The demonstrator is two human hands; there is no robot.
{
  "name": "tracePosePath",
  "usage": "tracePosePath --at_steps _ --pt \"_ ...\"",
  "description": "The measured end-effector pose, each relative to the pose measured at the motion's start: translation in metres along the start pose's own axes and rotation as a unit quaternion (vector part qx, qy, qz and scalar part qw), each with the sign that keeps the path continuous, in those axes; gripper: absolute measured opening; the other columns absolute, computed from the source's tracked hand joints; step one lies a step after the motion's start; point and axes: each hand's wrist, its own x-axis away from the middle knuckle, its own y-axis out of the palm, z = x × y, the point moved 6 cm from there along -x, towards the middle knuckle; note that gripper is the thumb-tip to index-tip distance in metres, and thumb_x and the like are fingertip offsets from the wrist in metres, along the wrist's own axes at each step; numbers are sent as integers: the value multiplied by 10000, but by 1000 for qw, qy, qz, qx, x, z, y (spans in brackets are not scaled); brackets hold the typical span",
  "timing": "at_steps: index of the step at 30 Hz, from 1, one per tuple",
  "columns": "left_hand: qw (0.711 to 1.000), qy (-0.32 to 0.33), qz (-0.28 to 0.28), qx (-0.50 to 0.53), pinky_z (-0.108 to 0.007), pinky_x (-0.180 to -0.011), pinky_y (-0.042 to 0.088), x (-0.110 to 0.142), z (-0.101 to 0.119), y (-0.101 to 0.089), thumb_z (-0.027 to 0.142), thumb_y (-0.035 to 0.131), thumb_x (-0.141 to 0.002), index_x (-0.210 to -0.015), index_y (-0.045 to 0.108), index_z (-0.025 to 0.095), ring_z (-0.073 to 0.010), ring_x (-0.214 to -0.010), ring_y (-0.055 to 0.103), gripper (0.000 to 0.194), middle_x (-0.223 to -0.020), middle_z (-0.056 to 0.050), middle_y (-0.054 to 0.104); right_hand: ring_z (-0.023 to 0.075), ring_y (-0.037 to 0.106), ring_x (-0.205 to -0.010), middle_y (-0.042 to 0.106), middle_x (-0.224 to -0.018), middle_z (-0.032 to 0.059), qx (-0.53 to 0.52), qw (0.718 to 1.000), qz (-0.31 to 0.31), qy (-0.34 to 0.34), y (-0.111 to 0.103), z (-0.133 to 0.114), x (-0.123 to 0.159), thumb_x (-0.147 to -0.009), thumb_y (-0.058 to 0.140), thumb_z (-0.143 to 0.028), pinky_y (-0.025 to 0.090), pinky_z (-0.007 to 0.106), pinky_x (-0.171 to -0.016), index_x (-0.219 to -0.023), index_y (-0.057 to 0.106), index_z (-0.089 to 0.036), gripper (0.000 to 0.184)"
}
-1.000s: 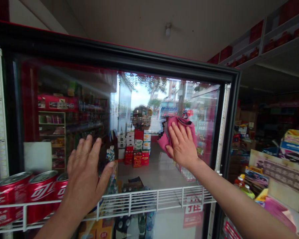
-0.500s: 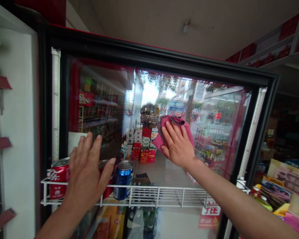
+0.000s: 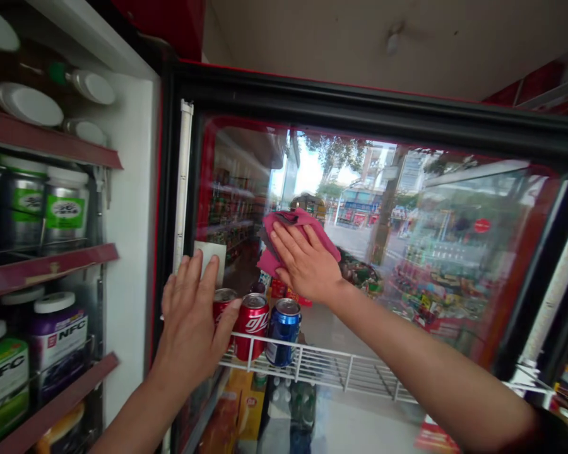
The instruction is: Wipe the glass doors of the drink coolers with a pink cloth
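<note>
A glass cooler door (image 3: 435, 208) with a black frame fills the view, and the shop and street are mirrored in it. My right hand (image 3: 307, 263) lies flat on a pink cloth (image 3: 288, 222), pressing it against the glass near the door's left part. My left hand (image 3: 190, 315) rests open on the glass lower down, fingers spread, close to the door's left edge. Behind the glass stand red cola cans (image 3: 250, 325) and a blue can (image 3: 282, 330) on a white wire shelf (image 3: 322, 369).
To the left is an open cooler section with dark red shelves (image 3: 47, 265) holding green-labelled cans (image 3: 65, 208) and NFC bottles (image 3: 57, 340). Bottles and a yellow carton show below the wire shelf. Packaged goods sit at the far right edge.
My view has swung left, bringing the open shelves into sight. My right hand has slid the pink cloth leftward across the glass. My left hand stays flat on the glass.
</note>
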Motion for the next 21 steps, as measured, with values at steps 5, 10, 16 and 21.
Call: tracePosePath --at_steps 5,10,16,21 --pt "1000 -1 3 -13 -661 -1416 210 5 -19 -8 474 516 -1102 -1806 189 257 -388 -1784 179 806 -1898 -195 223 361 360 -1724 273 -1891 164 21 999 -1 -49 13 -39 -56 -1103 595 -446 231 573 -1458 -1784 319 -64 828" --pt "999 -22 -6 -23 -689 -1408 211 11 -41 -18 484 509 -1102 -1809 189 268 -401 -1783 180 805 -1899 -199 214 319 340 -1739 324 -1879 147 77 985 -3 -154 34 -90 -105 -1119 538 -436 215 546 -1466 -1767 364 -77 761" --pt "998 -30 -5 -46 -736 -1375 252 13 -60 -32 466 497 -1109 -1811 189 270 -449 -1768 208 791 -1879 -223 260 384 374 -1713 455 -1814 174 109 979 24 -168 49 -126 -129 -1117 502 -386 208 617 -1462 -1708 481 -75 668" --pt "998 -30 -16 -48 -762 -1367 241 10 -60 -27 489 486 -1109 -1808 203 245 -471 -1766 194 793 -1879 -241 243 365 289 -1755 349 -1869 167 72 985 29 -156 63 -123 -129 -1070 594 -399 76 603 -1483 -1743 419 -91 760"
